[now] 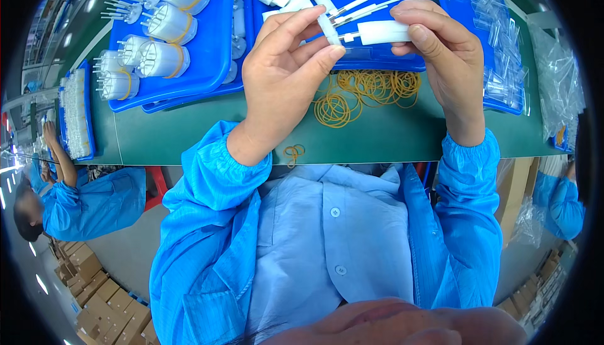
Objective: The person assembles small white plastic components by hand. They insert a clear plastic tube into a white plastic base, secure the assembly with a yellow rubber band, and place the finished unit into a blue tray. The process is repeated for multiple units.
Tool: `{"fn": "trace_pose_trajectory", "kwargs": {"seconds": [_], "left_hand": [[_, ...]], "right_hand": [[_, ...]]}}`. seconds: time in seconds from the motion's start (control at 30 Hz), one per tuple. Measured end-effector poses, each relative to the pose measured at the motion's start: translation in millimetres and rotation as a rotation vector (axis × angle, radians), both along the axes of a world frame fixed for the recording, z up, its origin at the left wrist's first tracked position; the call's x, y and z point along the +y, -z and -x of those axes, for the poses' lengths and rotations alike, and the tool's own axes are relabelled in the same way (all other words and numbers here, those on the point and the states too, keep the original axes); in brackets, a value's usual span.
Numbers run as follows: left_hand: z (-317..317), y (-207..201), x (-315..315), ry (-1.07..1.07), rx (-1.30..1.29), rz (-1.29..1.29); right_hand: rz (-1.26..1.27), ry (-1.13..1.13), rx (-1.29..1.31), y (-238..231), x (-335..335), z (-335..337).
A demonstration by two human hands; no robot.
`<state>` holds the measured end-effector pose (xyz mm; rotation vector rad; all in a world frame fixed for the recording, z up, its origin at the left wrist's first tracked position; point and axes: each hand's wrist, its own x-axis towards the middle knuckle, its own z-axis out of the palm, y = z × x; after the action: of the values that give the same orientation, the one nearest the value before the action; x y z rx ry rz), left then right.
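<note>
the left hand point(283, 68) pinches a small white plastic piece point(328, 29) in its grip, and the right hand point(440, 49) clasps a white plastic block with metal pins point(382, 32), both held above the green table point(377, 134). yellow rubber bands point(368, 93) lie beneath them. rubber-banded bundles of pinned parts point(165, 23) sit in a blue tray point(217, 55) far left.

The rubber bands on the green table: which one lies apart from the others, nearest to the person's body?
The single orange rubber band near the table's front edge, just beside the left wrist. It is twisted into small loops and lies alone, while the other rubber bands form a heap farther back.
</note>
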<state>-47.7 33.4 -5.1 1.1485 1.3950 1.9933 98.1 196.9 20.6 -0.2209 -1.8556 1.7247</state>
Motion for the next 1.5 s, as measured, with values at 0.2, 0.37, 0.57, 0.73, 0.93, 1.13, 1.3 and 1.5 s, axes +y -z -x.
{"fn": "trace_pose_trajectory", "kwargs": {"seconds": [0.2, 0.37, 0.57, 0.73, 0.93, 1.13, 1.3, 1.5], "left_hand": [[1.3, -1.1, -0.2, 0.039, -0.089, 0.035], [2.1, -0.7, 0.2, 0.034, -0.078, 0.057], [0.0, 2.5, -1.0, 0.045, -0.052, 0.051], [-0.7, 1.7, -0.4, 0.048, -0.05, -0.015], [-0.9, -2.2, -3.1, -0.024, -0.183, 0.06], [1.9, -6.6, -4.5, -0.086, -0.192, -0.059], [-2.2, 1.1, -6.5, -0.073, 0.037, -0.124], [1.6, 2.6, -8.8, -0.033, -0.047, -0.133]], "right_hand": [[0.051, -0.041, 0.05, 0.9, -3.6, 3.8], [-0.024, -0.028, 0.048, 3.7, -5.5, 5.9], [-0.186, 0.035, 0.03, 7.0, -11.9, 9.8], [-0.221, 0.049, 0.036, 8.5, -14.3, 10.9], [-0.445, 0.088, 0.009, 6.5, -20.6, 10.2], [-0.556, 0.293, -0.097, -14.2, 31.2, 35.0], [-0.881, 0.215, -0.43, 4.7, 62.3, 107.8], [-0.99, 0.271, -0.456, 31.1, 60.6, 129.9]]}}
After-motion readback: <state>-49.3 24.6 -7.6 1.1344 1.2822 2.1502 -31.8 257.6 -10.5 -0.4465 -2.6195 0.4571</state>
